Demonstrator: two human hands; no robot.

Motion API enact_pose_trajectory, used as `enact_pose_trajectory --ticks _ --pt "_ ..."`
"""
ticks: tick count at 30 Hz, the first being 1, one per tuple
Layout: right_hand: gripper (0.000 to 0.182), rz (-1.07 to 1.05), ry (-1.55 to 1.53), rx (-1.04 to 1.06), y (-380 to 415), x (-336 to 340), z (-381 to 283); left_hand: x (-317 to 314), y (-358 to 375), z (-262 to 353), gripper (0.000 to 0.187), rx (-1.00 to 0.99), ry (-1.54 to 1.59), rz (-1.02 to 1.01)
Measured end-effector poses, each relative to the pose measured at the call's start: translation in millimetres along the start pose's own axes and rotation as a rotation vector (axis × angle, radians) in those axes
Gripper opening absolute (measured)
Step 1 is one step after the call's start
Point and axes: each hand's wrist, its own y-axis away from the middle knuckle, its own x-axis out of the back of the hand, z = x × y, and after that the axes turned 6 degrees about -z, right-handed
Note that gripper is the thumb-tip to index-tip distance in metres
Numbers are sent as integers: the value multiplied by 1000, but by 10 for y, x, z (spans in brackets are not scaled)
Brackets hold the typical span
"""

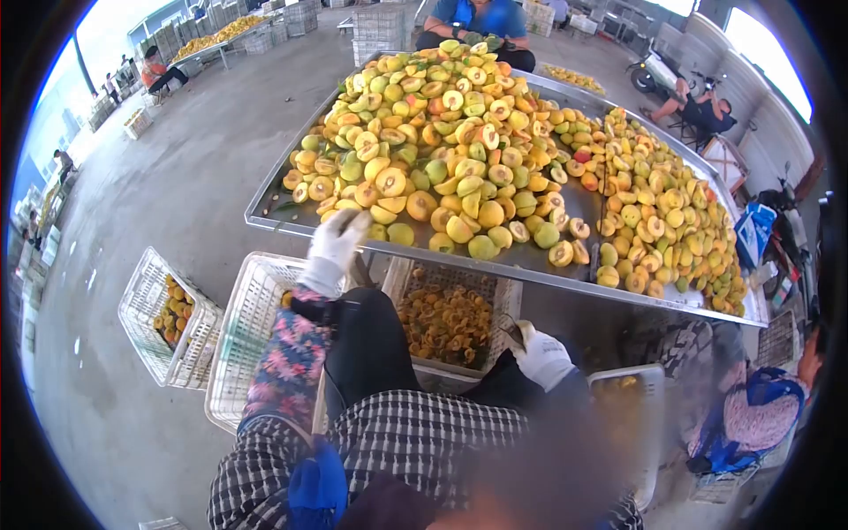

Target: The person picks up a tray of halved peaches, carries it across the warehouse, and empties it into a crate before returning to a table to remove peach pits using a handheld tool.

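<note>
A large heap of halved yellow-orange fruit covers a metal table; some halves show brown pits. My left hand, in a white glove, is at the table's near left edge beside the fruit; its fingers point to the table and whether they hold anything is hidden. Low over my right thigh is my right hand, also in a white glove, with its fingers closed round a small tool that I cannot make out clearly. Below the table edge, between the hands, a crate holds small brownish-orange pieces.
White plastic crates stand at the left, one holding dark orange fruit. Another pale crate is at my right. A person sits across the table; a co-worker's sleeve shows at the right. A blue bag is beyond.
</note>
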Motion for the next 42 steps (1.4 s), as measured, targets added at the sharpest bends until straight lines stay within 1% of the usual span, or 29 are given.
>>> enact_pose_trajectory --ticks 1,3,4,6,7,9,11,13,14,17,18,19,21,22,23,24,25,27,29,30,31,32,33,34,35,37,38,41,42 --pt "42 -14 -39 1 26 -23 39 289 -24 -48 45 33 -346 -26" --pt "44 -31 -97 19 25 -99 79 448 120 3 51 -281 -1402 342" --pt "45 -23 -115 39 -25 -138 98 399 100 77 55 -170 -1282 285" --pt "44 40 -183 75 -150 -178 74 116 -72 96 57 -140 -1088 36" --pt "44 77 -237 108 -222 -198 47 -105 -136 150 58 -124 -983 -89" --pt "42 157 -342 171 -382 -221 -18 -661 -238 329 63 0 -925 -304" --pt "41 174 -402 197 -490 -223 -84 -1134 -450 100 65 -73 -919 -357" --pt "41 185 -416 203 -561 -243 -103 -1520 -571 62 67 7 -1018 -402" --pt "43 161 -434 179 -554 -236 -119 -1694 -620 -103 64 -40 -1085 -275" --pt "45 156 -500 172 -513 -309 -47 -1910 -682 -173 58 -65 -1137 -210" --pt "43 154 -512 186 -490 -323 -14 -1896 -708 -216 53 -74 -1040 -161" --pt "42 150 -533 181 -440 -290 -28 -1813 -780 -335 44 -143 -893 -157" --pt "41 149 -577 181 -362 -186 -81 -1652 -876 -524 35 65 -175 -190" --pt "40 179 -641 207 -393 -192 -84 -1645 -945 -639 33 -2 89 -70" --pt "38 204 -709 233 -437 -220 -91 -1638 -1016 -760 30 33 415 0" --pt "37 228 -778 258 -483 -234 -111 -1621 -958 -659 27 30 530 81" --pt "32 253 -955 280 -545 -198 -219 -1607 -854 -546 24 32 648 166" --pt "25 136 -1300 107 -625 10 -444 -1609 -708 -444 23 -49 704 138" --pt "22 336 -1347 293 -952 96 -623 -1676 -560 -309 23 -154 756 79" --pt "21 432 -1370 377 -1073 126 -692 -1712 -453 -198 24 -158 728 44" --pt "21 394 -1396 272 -1150 206 -738 -1745 -333 -63 25 -160 701 9" --pt "23 437 -1423 360 -1202 191 -822 -1775 -183 86 25 -168 750 -56" --pt "25 480 -1446 456 -1253 189 -886 -1789 -121 118 31 -82 720 -69" --pt "27 330 -1532 403 -1209 199 -858 -1767 -24 270 37 44 979 -103" --pt "26 336 -1504 424 -1200 187 -849 -1744 55 386 44 175 1238 -135" --pt "24 338 -1445 465 -1214 142 -834 -1691 69 309 48 207 1159 -102" --pt "31 460 -991 564 -1222 117 -746 -1662 78 274 50 226 1118 -82" --pt "34 498 -634 472 -1010 221 -767 -1587 87 227 47 247 1124 -14" --pt "26 659 -547 497 -1024 82 -720 -1574 76 231 47 223 1123 -14"
